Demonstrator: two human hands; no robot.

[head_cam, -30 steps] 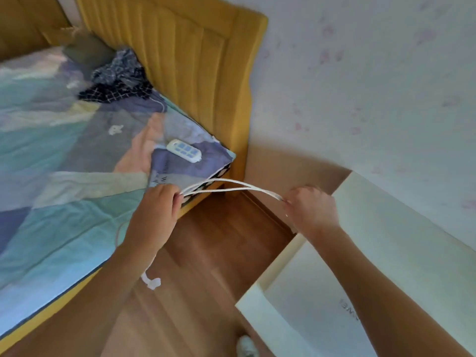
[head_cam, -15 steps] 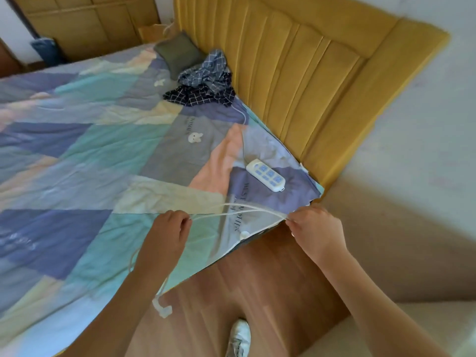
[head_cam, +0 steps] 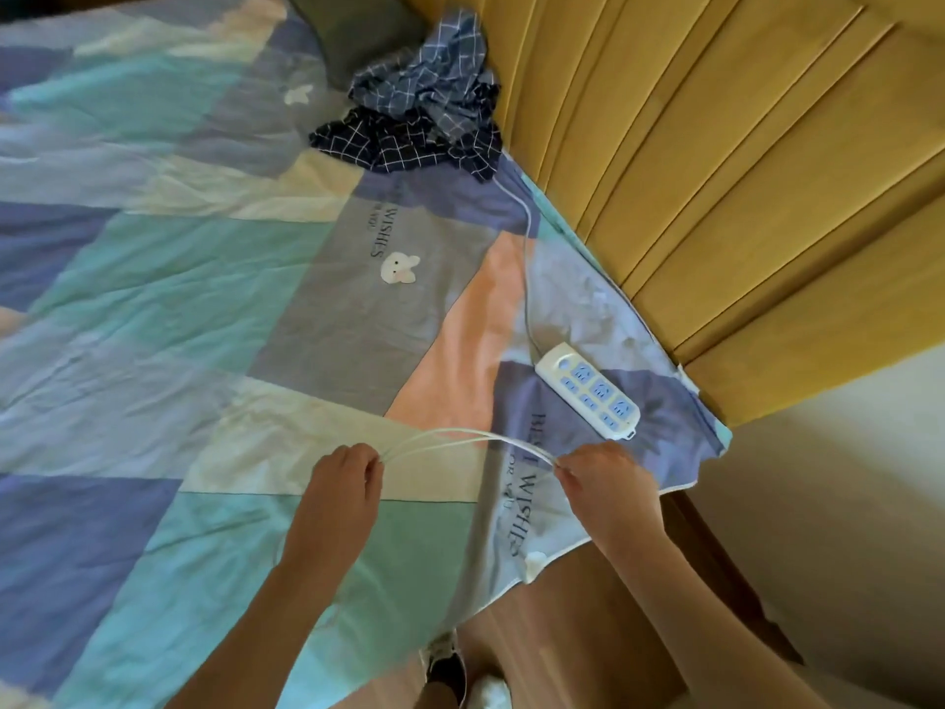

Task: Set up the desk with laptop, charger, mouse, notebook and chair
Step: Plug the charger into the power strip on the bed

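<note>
A white charger cable (head_cam: 460,437) stretches in two or three strands between my hands, just above the bed's corner. My left hand (head_cam: 343,486) is closed around one end of the loops. My right hand (head_cam: 601,478) pinches the other end. A small white plug (head_cam: 534,559) of the cable hangs below my right hand against the quilt. A white power strip (head_cam: 588,388) with blue sockets lies on the quilt just beyond my right hand, its own cord running toward the headboard.
A patchwork quilt (head_cam: 215,309) covers the bed. Crumpled checked clothes (head_cam: 424,115) and a grey pillow (head_cam: 353,33) lie near the yellow padded headboard (head_cam: 716,171). Wooden floor (head_cam: 588,621) and my shoes (head_cam: 450,667) are below; a pale wall (head_cam: 844,478) stands right.
My view has swung left from the white desk onto the bed. Both hands, still holding the cable, have moved over the quilt's corner near the power strip.
</note>
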